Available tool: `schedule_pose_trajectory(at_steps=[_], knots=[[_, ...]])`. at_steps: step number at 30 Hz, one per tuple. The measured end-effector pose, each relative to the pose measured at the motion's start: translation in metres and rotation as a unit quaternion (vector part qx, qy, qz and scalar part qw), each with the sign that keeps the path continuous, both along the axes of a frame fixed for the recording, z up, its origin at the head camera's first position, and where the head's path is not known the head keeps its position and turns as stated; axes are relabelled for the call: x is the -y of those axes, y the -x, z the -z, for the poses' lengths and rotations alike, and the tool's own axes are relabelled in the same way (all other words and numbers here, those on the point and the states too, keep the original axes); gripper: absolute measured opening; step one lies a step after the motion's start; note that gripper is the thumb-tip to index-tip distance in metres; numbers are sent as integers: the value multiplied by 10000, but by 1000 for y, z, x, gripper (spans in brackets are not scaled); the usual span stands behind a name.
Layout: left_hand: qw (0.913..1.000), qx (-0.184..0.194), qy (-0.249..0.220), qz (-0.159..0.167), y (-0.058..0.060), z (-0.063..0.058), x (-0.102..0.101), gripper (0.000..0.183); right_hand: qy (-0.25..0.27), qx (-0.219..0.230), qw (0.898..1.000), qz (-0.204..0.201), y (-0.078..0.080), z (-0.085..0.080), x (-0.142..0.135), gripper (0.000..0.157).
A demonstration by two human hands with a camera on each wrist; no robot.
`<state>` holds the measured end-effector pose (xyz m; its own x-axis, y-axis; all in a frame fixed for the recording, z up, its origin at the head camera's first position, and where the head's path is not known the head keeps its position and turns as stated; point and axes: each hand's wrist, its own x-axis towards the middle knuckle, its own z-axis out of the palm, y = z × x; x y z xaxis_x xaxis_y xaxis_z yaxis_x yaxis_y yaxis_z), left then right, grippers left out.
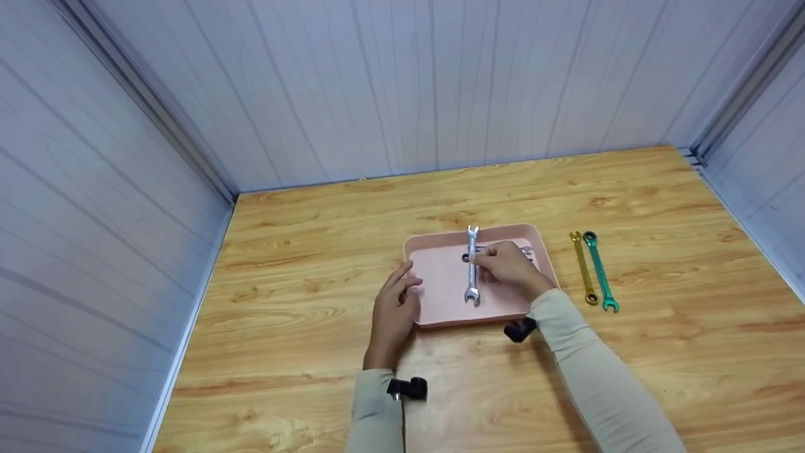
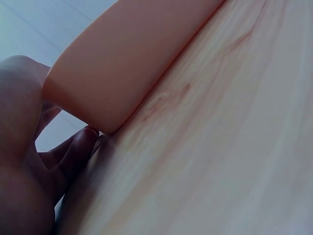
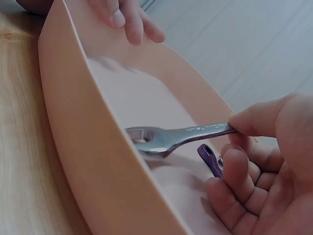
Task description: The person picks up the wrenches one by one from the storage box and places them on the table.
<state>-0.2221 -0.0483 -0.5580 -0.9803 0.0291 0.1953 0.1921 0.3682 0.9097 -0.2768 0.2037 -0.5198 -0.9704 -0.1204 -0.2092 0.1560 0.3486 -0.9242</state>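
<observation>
Head view: pink tray (image 1: 440,286) on the wood-grain bench (image 1: 295,314), one hand at each side of it. Right hand (image 1: 508,264) reaches over the tray, grip clamped on a silver wrench (image 1: 472,274), pinched near mid-shank between thumb and fingers. Wrench has an open jaw at both ends; it lies roughly front to back, upper end overlapping the far wall, lower end over the tray floor. Contact with the wall unclear. Right wrist view: near end of the same wrench partly behind the close rim; a purple ring end (image 3: 208,155) shows beneath the shank, inside the tray. Another silver open end (image 1: 527,251) peeks out beyond the right hand, also within the tray. Left hand (image 1: 395,308) at the tray's left side, grip apart, fingers fairly straight and spread over the rim; how firmly they press, cannot tell. Right of the tray, on the bench: gold wrench (image 1: 585,269) and green wrench (image 1: 600,270), side by side, close together. Pale sleeves (image 1: 613,377) on both arms. White panelled wall (image 1: 409,82) behind.
</observation>
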Motion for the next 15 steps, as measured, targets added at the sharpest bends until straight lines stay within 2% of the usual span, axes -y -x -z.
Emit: schedule_pose_trajectory(at_steps=[6,11,15], knots=[[9999,124,92,-22,-1,2,0,21,505,164,9985,132,-4,1,3,25],[9998,-116,130,-15,0,-1,1,22,672,-57,9975,211,-5,-2,6,25],[9998,-136,125,-13,0,-2,2,22,880,-63,9959,211,-5,-1,5,23]])
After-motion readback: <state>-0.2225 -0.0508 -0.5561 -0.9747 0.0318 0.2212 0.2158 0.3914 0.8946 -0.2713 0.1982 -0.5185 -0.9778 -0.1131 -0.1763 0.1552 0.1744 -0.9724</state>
